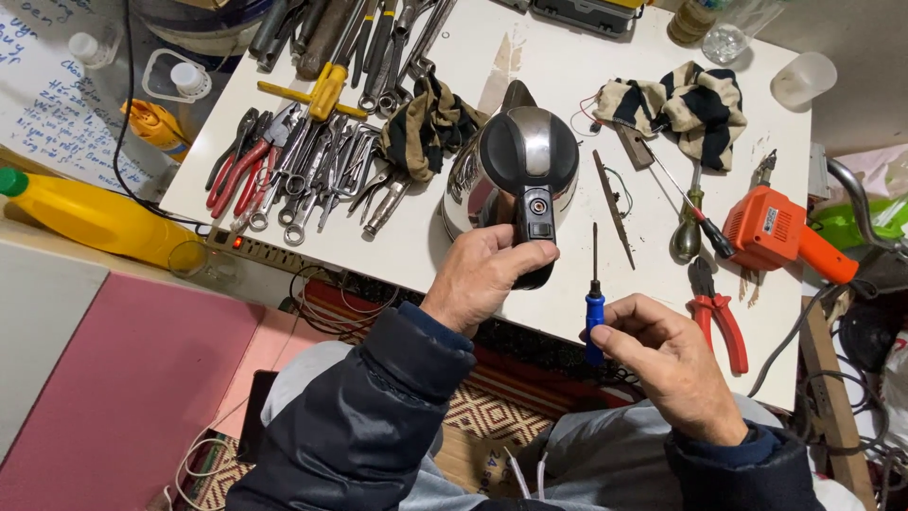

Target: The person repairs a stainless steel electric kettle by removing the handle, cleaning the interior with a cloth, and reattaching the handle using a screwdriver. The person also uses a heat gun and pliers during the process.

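1. I'm gripping the kettle by its black handle with my left hand, on the white table near its front edge.
2. My right hand is pinching a blue screwdriver upright.
3. Crowding around: striped rags, wrenches, red pliers, an orange heat gun.
4. Kettle's shiny steel with a black lid.

We see a white table carrying a steel kettle at centre, wrenches and red pliers upper left, striped rags, and an orange heat gun at right.
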